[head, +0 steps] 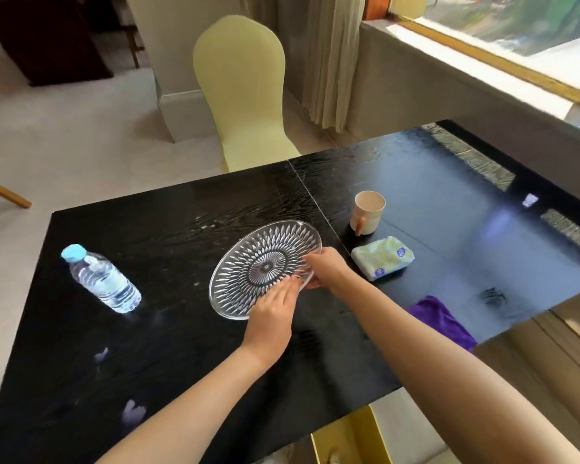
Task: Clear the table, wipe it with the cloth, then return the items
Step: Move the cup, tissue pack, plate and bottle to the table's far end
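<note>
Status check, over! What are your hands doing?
Both hands, left and right, on glass plate. Bottle, cup, tissues on table. Cloth untouched.

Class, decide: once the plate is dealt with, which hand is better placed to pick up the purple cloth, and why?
The right hand. The purple cloth lies at the near right table edge beside the right forearm, while the left hand sits further left on the clear cut-glass plate.

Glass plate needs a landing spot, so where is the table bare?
Bare: near edge below the water bottle, and the far right end beyond the cup. Crowded: cup, tissue pack and purple cloth beside the glass plate.
</note>
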`<state>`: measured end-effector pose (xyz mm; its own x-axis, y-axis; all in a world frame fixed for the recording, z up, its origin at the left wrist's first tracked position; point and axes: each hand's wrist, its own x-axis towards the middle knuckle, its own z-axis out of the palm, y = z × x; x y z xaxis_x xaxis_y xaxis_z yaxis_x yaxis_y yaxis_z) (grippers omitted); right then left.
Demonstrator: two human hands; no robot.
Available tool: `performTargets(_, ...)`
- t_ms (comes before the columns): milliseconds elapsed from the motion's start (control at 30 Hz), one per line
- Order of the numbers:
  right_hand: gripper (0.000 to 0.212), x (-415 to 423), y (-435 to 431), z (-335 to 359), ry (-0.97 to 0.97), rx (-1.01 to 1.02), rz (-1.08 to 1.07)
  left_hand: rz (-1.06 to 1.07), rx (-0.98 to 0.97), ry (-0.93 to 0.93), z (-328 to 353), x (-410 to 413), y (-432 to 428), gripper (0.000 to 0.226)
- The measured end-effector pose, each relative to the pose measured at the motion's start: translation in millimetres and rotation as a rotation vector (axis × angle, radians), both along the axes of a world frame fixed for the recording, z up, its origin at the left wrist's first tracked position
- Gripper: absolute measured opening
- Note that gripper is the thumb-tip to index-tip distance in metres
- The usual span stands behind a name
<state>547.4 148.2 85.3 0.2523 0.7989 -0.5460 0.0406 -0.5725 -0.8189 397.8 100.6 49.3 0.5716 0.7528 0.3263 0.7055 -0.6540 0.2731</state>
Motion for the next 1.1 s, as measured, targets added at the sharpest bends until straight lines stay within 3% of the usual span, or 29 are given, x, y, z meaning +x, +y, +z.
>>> performTargets(133,0.028,-15.1,-13.8,26.1,-0.04,0.148,-0.076,-0.007,-0.041,-0.032,23.8,-14.9,-1.9,0.051)
performTargets(267,0.027,-33.5,-19.1,51.3,-0.099,0.225,-0.082,0.119,-0.191,-0.241,54.0,-48.5,-14.9,0.051)
performTargets(367,0.029,-48.6,-22.7,71.9,-0.024,0.276,-0.048,0.388,-0.261,-0.472,72.3,-89.3,-18.1,0.059)
performTargets(433,0.032,-61.7,-24.7,85.1,0.029,0.314,-0.023,0.65,-0.442,-0.604,83.3,-116.9,-8.6,0.065)
performTargets(500,0.029,-77.1,-23.4,95.5,0.068,0.335,0.016,0.794,-0.722,-0.862,96.2,-137.9,3.3,0.057)
performTargets(567,0.022,-94.9,-18.0,104.4,0.074,0.35,0.077,0.767,-0.946,-1.253,105.4,-155.8,13.4,0.033)
performTargets(633,0.021,-112.4,-8.6,112.0,0.085,0.353,0.133,0.713,-1.045,-1.524,115.2,-177.2,19.9,0.033)
performTargets(700,0.023,-129.8,2.7,120.1,0.109,0.335,0.221,0.699,-1.035,-1.647,122.2,-202.5,26.1,0.041)
performTargets(867,0.06,-181.9,47.7,112.4,0.182,0.282,0.263,0.809,-0.857,-1.701,142.7,-261.2,48.3,0.04)
performTargets(1033,0.043,-250.9,85.0,32.0,-0.185,0.151,0.462,0.942,-0.656,-1.662,155.9,-317.8,76.0,0.031)
performTargets(1100,0.054,-275.4,91.7,3.7,-0.34,0.117,0.596,0.987,-0.595,-1.665,155.9,-335.6,87.6,0.03)
